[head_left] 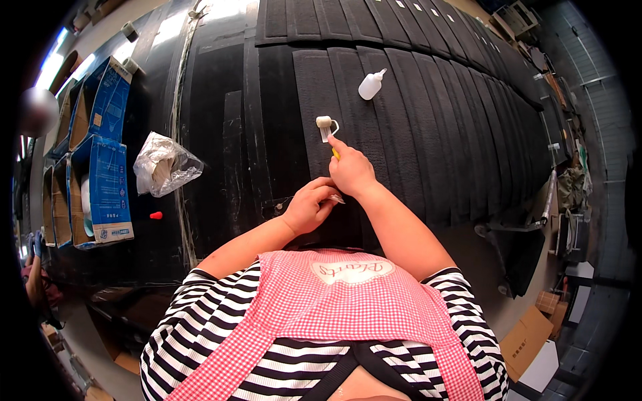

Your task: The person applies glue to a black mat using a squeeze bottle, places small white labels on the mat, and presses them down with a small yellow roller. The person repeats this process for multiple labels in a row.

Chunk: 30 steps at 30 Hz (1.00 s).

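Note:
My right hand (pixel 352 172) is closed around the yellow handle of a small roller (pixel 324 122), its cream head resting on or just above the black overlapping strips (pixel 361 140). Close beside it, nearer my body, my left hand (pixel 309 206) is pinched on a small whitish piece, too small to name. A white squeeze bottle (pixel 370 87) with a pointed nozzle lies on the strips beyond the roller. The strips look like textured fabric or mat pieces, laid in a staggered row running off to the right.
On the left stand blue cardboard boxes (pixel 110 177), open-sided. Next to them lie a clear plastic bag (pixel 165 164) with pale pieces inside and a small red cap (pixel 156 215). A second row of black strips (pixel 321 20) lies at the far side. Another person's arm (pixel 37 267) shows at far left.

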Motion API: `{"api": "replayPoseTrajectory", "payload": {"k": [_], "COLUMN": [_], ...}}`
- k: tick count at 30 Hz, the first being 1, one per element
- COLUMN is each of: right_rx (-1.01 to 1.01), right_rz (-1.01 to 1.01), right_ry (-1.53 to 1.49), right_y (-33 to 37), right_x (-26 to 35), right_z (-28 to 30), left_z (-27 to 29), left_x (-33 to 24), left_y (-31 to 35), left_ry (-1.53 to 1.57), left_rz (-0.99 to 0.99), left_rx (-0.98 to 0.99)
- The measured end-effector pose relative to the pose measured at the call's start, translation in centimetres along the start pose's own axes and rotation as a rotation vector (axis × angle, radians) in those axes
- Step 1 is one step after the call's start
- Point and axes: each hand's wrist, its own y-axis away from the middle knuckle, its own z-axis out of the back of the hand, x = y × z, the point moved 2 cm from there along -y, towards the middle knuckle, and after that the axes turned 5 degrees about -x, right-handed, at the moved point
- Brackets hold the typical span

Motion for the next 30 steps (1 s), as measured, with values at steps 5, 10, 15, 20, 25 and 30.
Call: {"api": "replayPoseTrajectory", "payload": {"k": [5,10,15,20,25,30], "right_rx": [-0.187,-0.122,-0.03,0.005,0.017,0.02], "right_rz": [0.119,0.124,0.063,0.046,0.021,0.013], "right_ry": [-0.242,-0.075,-0.018,-0.01,-0.056,-0.081], "right_y": [1.1,2.6,2.7,3.3,4.1,4.7], "right_x": [-1.5,-1.4,-1.6,-1.8,-1.5,-1.5], "right_z": [0.8,0.1,-0.8,-0.8,-0.5,-0.2], "left_z": [0.0,0.0,-0.1,0.1,0.0,0.0], "left_x": [0.0,0.3,0.3,0.2,0.3,0.4], "left_y": [0.1,0.2,0.3,0.4,0.6,0.6], "left_ry": [-0.003,-0.014,0.021,0.056,0.021,0.015], "left_rz": [-0.051,-0.023,0.003,0.009,-0.063,-0.097], "left_rx": [-0.015,-0.025,-0.033,-0.045,-0.036,-0.027]}}
